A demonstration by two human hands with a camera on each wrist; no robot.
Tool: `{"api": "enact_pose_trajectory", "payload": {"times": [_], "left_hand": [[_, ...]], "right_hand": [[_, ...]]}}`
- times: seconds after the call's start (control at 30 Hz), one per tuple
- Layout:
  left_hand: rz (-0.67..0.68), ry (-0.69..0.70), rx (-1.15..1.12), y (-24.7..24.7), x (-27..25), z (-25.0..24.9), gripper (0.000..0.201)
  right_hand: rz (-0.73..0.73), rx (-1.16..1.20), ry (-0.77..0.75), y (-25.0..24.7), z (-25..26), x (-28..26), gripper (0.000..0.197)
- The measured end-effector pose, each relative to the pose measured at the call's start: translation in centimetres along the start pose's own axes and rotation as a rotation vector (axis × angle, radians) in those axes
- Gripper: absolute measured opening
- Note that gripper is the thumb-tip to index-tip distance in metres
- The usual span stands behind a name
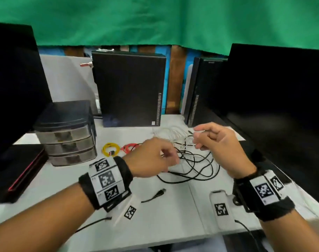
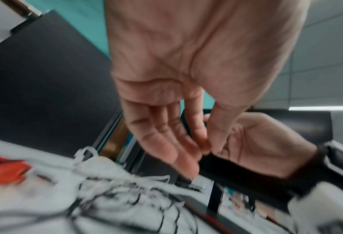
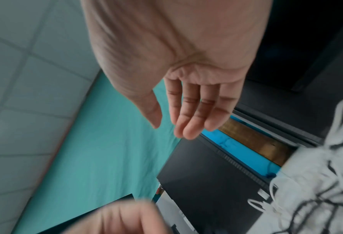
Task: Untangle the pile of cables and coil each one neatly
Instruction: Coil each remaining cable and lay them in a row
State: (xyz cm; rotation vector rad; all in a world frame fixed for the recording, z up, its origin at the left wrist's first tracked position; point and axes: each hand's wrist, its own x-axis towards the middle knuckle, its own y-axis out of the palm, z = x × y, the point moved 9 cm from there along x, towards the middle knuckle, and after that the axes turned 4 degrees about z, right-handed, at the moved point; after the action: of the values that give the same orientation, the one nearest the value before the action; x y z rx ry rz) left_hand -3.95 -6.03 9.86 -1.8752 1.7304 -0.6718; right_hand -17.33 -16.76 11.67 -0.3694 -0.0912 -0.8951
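Observation:
A tangle of black cables (image 1: 193, 164) lies on the white table (image 1: 166, 211), mixed at its far side with a heap of white cables (image 1: 173, 133). My left hand (image 1: 170, 159) hovers over the left part of the black loops; in the left wrist view my left hand (image 2: 204, 148) shows straight fingers, the thumb close to the index, nothing seen in it. My right hand (image 1: 198, 140) is raised above the white strands, and the right wrist view shows my right hand (image 3: 167, 129) relaxed and holding nothing. A yellow coil (image 1: 110, 149) and a red coil (image 1: 129, 148) lie to the left.
A loose black plug end (image 1: 161, 191) lies near the front. A small drawer unit (image 1: 67, 135) stands at the left, two black computer towers (image 1: 129, 88) at the back, and dark monitors on the left (image 1: 13, 88) and right (image 1: 282, 97).

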Motion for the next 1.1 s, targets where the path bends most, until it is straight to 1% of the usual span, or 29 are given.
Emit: {"api": "enact_pose_trajectory", "payload": {"times": [0.07,0.1,0.17,0.2,0.23,0.3,0.37,0.43,0.5,0.57,0.6,0.67,0.7,0.73,0.9,0.93,1.0,1.03,1.07,1.1], "left_hand": [[0.168,-0.166,0.155,4.0,-0.6,3.9,0.015],[0.217,-0.243,0.278,5.3,-0.8,5.7,0.016],[0.28,-0.362,0.463,6.8,-0.8,8.3,0.032],[0.298,-0.392,0.503,7.4,-0.7,9.0,0.041],[0.302,-0.405,0.535,7.8,-0.5,9.5,0.046],[0.288,-0.404,0.57,8.5,-0.2,9.6,0.043],[0.26,-0.388,0.611,9.2,0.1,9.4,0.035],[0.233,-0.364,0.619,9.2,0.5,9.0,0.026],[0.184,-0.335,0.536,8.3,1.1,8.5,0.019],[0.152,-0.321,0.467,7.2,1.3,8.3,0.018],[0.173,-0.332,0.458,7.1,1.1,8.5,0.022],[0.268,-0.378,0.487,7.9,0.3,9.2,0.042],[0.306,-0.397,0.518,8.5,0.0,9.4,0.047],[0.316,-0.402,0.544,8.9,-0.2,9.5,0.047],[0.28,-0.369,0.651,9.1,0.0,8.7,0.014],[0.252,-0.366,0.635,8.7,0.2,8.6,0.012],[0.165,-0.349,0.531,7.5,0.9,8.6,0.015],[0.127,-0.339,0.488,6.9,1.1,8.6,0.02],[0.119,-0.335,0.478,6.7,1.1,8.6,0.029],[0.146,-0.34,0.49,6.9,1.0,8.8,0.039]], "right_hand": [[-0.014,0.062,0.081,-0.1,-2.1,-0.3,0.006],[-0.008,0.083,0.114,0.1,-3.0,-0.5,0.003],[0.017,0.069,0.155,0.7,-4.4,-0.7,0.004],[0.031,0.052,0.163,1.0,-4.9,-0.7,0.005],[0.047,0.042,0.167,1.4,-5.3,-0.7,0.004],[0.084,0.035,0.175,2.2,-5.7,-0.8,0.003],[0.115,0.02,0.175,3.0,-6.1,-1.0,0.004],[0.117,0.008,0.165,3.8,-6.7,-1.2,0.004],[0.109,-0.015,0.132,4.8,-7.1,-1.6,0.002],[0.123,-0.047,0.098,6.0,-7.5,-1.9,0.001],[0.132,-0.061,0.091,6.5,-7.7,-2.0,0.001],[0.141,-0.067,0.089,6.9,-7.9,-2.0,0.003],[0.141,-0.057,0.091,6.9,-8.0,-1.9,0.004],[0.141,-0.039,0.096,6.8,-8.0,-1.7,0.003],[0.143,0.001,0.121,6.5,-8.2,-1.8,0.001],[0.126,-0.011,0.126,6.4,-8.5,-1.9,0.001],[0.084,-0.033,0.148,6.5,-9.1,-2.1,0.006],[0.073,-0.032,0.163,6.8,-9.4,-2.3,0.008],[0.072,-0.025,0.171,7.2,-9.7,-2.4,0.01],[0.077,-0.018,0.172,7.5,-9.9,-2.4,0.01]]}}
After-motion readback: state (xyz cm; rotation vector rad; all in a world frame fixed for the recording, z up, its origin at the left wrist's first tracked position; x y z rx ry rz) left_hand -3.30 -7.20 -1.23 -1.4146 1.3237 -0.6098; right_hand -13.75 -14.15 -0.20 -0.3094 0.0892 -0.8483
